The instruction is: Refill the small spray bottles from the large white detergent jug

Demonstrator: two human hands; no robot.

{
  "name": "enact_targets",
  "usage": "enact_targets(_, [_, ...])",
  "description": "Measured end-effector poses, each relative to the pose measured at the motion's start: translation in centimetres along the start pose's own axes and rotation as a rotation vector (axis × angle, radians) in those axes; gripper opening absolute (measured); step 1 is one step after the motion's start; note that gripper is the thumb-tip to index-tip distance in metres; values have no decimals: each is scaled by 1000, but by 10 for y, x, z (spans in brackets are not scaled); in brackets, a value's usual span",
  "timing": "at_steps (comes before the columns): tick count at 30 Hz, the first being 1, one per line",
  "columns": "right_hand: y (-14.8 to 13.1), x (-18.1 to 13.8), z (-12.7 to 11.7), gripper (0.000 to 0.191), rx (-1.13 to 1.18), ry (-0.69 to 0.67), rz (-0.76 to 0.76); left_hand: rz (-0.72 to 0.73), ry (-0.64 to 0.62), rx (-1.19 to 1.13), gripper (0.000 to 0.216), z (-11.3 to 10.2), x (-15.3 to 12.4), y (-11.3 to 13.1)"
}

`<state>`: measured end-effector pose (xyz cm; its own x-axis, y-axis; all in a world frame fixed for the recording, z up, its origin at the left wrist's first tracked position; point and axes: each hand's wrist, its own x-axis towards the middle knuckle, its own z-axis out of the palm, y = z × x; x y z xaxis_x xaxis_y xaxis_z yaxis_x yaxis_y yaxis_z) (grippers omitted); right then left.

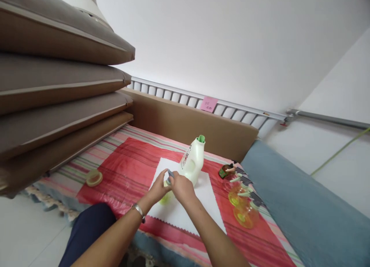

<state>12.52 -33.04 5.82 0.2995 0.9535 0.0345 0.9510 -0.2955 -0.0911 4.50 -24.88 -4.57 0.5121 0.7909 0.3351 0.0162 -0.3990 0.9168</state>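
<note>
My left hand [158,188] is closed around the neck area of a small see-through bottle [165,198] with a yellow-green tint, low over a white cloth [208,205]. My right hand [182,185] pinches a grey cap or pump top [170,173] on that bottle, fingertips close to the left ones. My fingers hide much of the bottle, and how tightly its top sits I cannot tell. Just behind my hands, a large white jug [196,157] with a handle and an open green spout [201,138] stands upright on the cloth.
On the right stand several see-through bottles [243,217] with pale green pump tops, beside a brown jar [225,170]. A tape roll [94,177] lies at left on the red sheet [121,170]. Stacked cushions [63,101] rise at left; a brown board [185,124] closes the back.
</note>
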Motion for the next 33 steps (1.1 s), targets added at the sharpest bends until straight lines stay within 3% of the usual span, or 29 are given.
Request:
enact_targets(4, [1,-1,-1,31,-2,-1,-3,-4,-51,-7,24,-2,0,4])
enact_targets(9, [3,-1,0,30,-2,-9,-25,-11,-7,2,37,0,-2,8])
enact_targets(14, [4,0,1,30,-10,-10,-16,-8,-48,6,22,0,-1,7])
enact_targets(20, [2,-3,-1,30,-19,-16,-5,24,-88,-21,23,-2,1,7])
enact_targets(25, [0,-5,-3,30,-22,-21,-14,8,-17,5,20,-1,-1,7])
enact_targets(30, [0,-5,-4,30,-21,-29,-17,33,-82,-15,23,-3,-1,7])
enact_targets(33, [0,-5,-3,30,-20,-26,-19,16,-32,14,17,-2,0,6])
